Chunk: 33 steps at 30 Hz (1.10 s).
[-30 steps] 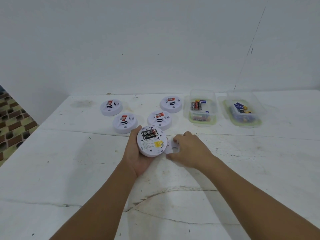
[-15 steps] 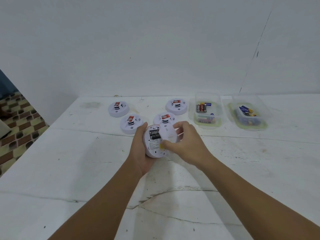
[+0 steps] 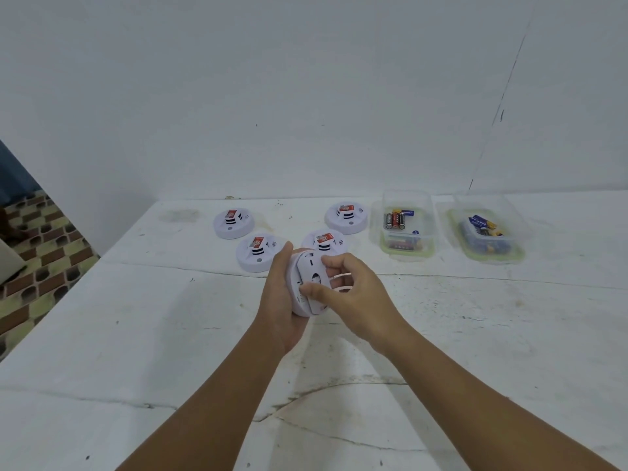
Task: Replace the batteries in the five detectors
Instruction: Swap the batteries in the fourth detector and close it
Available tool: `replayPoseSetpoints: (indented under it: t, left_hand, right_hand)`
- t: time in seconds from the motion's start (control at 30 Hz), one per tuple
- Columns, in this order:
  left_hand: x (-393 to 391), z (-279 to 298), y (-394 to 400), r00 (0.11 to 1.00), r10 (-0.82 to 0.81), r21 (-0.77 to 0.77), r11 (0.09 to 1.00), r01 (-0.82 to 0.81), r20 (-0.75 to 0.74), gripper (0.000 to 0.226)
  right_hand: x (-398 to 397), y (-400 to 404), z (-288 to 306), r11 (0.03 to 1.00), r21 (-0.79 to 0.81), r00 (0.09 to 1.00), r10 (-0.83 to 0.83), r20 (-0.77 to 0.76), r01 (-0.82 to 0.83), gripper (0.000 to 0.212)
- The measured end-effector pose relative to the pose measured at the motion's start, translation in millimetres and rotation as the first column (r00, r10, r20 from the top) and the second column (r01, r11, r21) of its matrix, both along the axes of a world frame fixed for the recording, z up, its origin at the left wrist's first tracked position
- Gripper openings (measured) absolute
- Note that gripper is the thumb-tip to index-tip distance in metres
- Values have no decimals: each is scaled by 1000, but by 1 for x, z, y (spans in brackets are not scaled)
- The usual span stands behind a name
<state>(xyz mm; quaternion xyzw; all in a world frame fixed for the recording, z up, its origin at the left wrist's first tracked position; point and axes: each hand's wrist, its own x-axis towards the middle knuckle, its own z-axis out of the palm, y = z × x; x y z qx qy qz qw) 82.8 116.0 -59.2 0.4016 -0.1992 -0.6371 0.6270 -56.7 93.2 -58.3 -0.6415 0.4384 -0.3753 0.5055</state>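
Observation:
My left hand grips a white round detector from behind, holding it up on edge above the table. My right hand holds the white back cover against the detector's rear, thumb and fingers curled round it; the battery bay is hidden. Several other white detectors with red labels lie face up behind: one at far left, one in front of it, one partly behind my hands, one further back.
Two clear plastic tubs stand at the back right of the white table: the nearer tub holds red and black batteries, the right tub blue and yellow ones. The table's left edge drops to a tiled floor.
My right hand picked the back cover up from the table and brought it onto the detector's rear, covering the battery. My left hand tilted the detector more upright.

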Motion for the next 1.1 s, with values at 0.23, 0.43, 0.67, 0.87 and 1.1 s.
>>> replayPoseSetpoints:
  t: [0.23,0.43,0.67,0.87,1.1]
  left_hand:
    - [-1,2,1,999,34,20,999,-34,23,55]
    - [-4,5,2,998,44,-11,999,-43,52,54]
    - [-6,12,4,996,42,-15,999,-41,85,57]
    - [-5,16,2,992,50,16,999,-52,116,48]
    - [-12,25,4,971,-10,22,1000,4,237,36]
  right_hand:
    - [-1,-6,1,996,74,998,39,47,-42,56]
    - [1,-11,1,985,171,996,15,85,-29,61]
    - [-1,-12,7,975,211,995,56,87,-73,56]
    - [-1,-11,1,994,81,997,68,30,-70,54]
    - [-5,-10,2,994,100,997,23,75,-30,46]
